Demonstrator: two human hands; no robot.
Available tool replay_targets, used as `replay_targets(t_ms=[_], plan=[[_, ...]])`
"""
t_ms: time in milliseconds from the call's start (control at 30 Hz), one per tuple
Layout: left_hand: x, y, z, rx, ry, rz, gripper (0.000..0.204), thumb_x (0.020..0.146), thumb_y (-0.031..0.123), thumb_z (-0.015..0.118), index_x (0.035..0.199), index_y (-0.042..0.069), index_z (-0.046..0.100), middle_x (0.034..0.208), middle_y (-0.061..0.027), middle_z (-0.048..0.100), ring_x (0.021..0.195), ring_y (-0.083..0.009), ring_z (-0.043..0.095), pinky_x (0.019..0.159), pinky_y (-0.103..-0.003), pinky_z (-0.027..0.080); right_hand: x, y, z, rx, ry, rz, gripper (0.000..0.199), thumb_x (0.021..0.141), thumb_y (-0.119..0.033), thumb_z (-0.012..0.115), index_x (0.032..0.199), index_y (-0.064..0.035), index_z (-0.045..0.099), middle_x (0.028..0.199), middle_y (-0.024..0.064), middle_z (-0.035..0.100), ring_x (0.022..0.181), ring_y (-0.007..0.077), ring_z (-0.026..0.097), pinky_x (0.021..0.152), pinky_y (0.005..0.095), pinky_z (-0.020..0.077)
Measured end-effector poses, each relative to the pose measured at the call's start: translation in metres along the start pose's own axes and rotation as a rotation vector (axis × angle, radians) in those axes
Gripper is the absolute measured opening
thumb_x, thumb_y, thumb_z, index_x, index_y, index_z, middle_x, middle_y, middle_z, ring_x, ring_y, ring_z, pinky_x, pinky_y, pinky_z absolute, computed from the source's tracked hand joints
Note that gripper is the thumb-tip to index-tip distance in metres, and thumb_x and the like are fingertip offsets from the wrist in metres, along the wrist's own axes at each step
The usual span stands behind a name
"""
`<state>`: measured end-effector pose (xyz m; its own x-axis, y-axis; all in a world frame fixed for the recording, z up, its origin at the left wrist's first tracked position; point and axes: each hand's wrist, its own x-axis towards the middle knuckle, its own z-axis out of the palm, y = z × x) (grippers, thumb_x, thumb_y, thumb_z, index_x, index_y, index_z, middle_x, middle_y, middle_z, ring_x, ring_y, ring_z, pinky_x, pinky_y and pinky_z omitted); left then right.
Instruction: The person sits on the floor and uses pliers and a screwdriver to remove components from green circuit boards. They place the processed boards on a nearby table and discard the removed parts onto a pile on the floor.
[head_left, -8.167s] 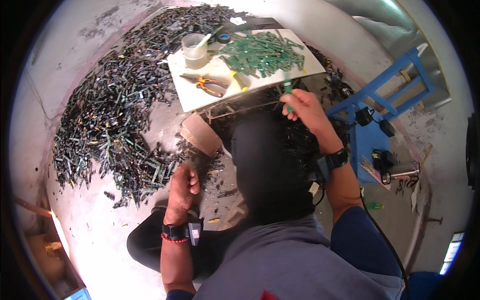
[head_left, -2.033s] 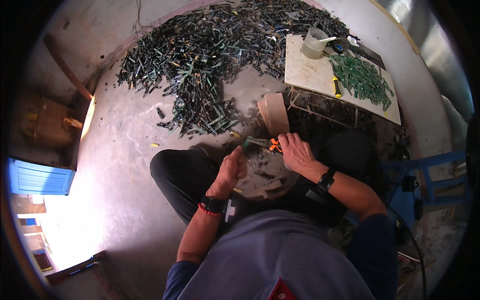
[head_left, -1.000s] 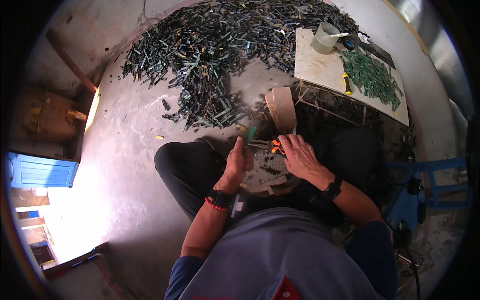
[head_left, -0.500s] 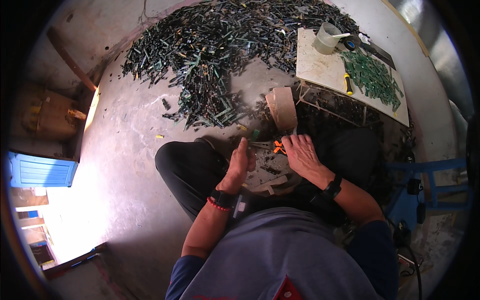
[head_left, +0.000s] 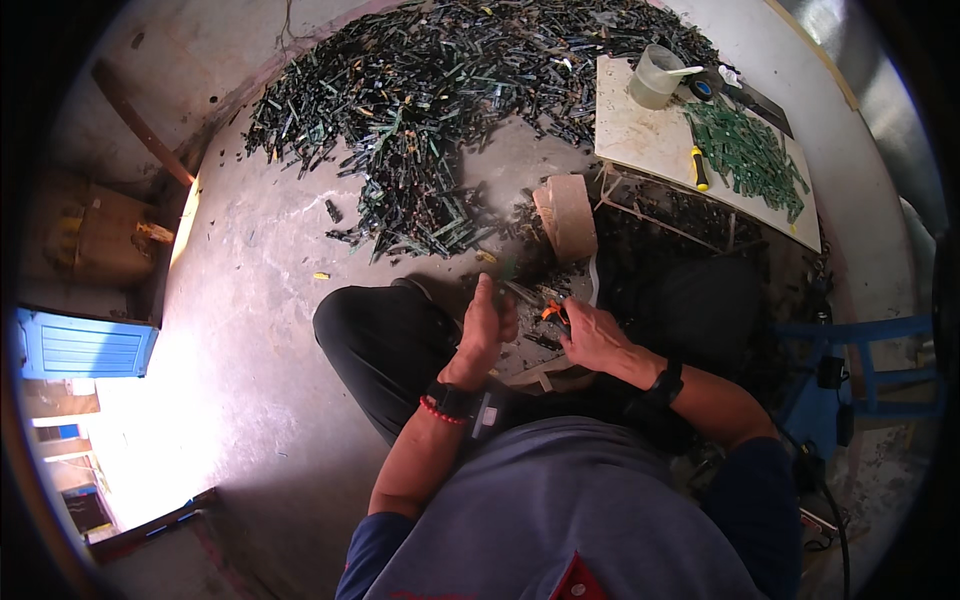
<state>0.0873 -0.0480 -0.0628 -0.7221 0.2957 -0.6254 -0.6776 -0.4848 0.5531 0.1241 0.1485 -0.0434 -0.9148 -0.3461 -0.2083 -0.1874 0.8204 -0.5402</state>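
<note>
The left hand (head_left: 483, 325) is curled, thumb pointing up, and pinches a green strip (head_left: 508, 270), which shows only as a blur just beyond the thumb tip; the right hand (head_left: 595, 338) is closed around a pair of orange-handled pliers (head_left: 554, 312), whose metal jaws point left toward the left hand; whether they touch the strip I cannot tell. Both hands are over the gap between the person's black-trousered legs (head_left: 375, 325), above floor (head_left: 255, 350) scattered with dark scraps; a red beaded bracelet (head_left: 440, 412) circles the left wrist, and a dark strap (head_left: 665, 382) the right one.

Just beyond the hands is a pinkish-brown block (head_left: 572, 218); farther off, a broad heap of dark strips (head_left: 410, 115) spreads over the floor toward the wall. To the right is a low pale surface (head_left: 635, 135); it carries a translucent cup (head_left: 653, 82) with a white stick (head_left: 684, 71) leaning over its rim, a blue-centred roll (head_left: 702, 91) near the cup, a yellow-and-black handle (head_left: 699, 170) near the front edge, and a pile of green strips (head_left: 748, 160); a blue chair (head_left: 860, 355) is at the person's right.
</note>
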Motion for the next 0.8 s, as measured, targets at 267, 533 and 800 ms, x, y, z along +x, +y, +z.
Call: replay_targets(t_ms=[267,533,800], plan=[[-0.003,0.003,0.000,-0.056,-0.111,-0.069,0.047,0.097,0.050,0.032,0.074,0.011,0.044,0.055,0.0014,0.031,0.044,-0.0113,0.028,0.041,-0.026,0.023,0.008,0.006,-0.006,-0.151,0.224,-0.124,0.044,0.069,-0.011,0.072,0.101,-0.0007,0.043,0.089,0.0186,0.052,0.079,0.0357,0.057,0.064,0.0427,0.0481],[-0.006,0.006,0.001,-0.080,-0.226,-0.081,0.044,0.098,0.048,0.032,0.073,0.012,0.042,0.059,0.0010,0.034,0.044,-0.0111,0.027,0.043,-0.025,0.023,0.012,0.004,-0.014,-0.142,0.294,-0.088,0.040,0.069,-0.007,0.068,0.101,-0.0005,0.045,0.089,0.0183,0.053,0.080,0.0364,0.056,0.065,0.0432,0.0471],[-0.007,0.008,0.003,-0.193,-0.332,-0.085,0.045,0.096,0.051,0.037,0.072,0.014,0.043,0.059,0.0018,0.033,0.044,-0.0107,0.026,0.045,-0.025,0.024,0.015,0.007,-0.009,-0.196,0.301,-0.083,0.044,0.068,-0.009,0.071,0.101,-0.0018,0.043,0.088,0.0183,0.053,0.080,0.0344,0.057,0.065,0.0422,0.0477]])
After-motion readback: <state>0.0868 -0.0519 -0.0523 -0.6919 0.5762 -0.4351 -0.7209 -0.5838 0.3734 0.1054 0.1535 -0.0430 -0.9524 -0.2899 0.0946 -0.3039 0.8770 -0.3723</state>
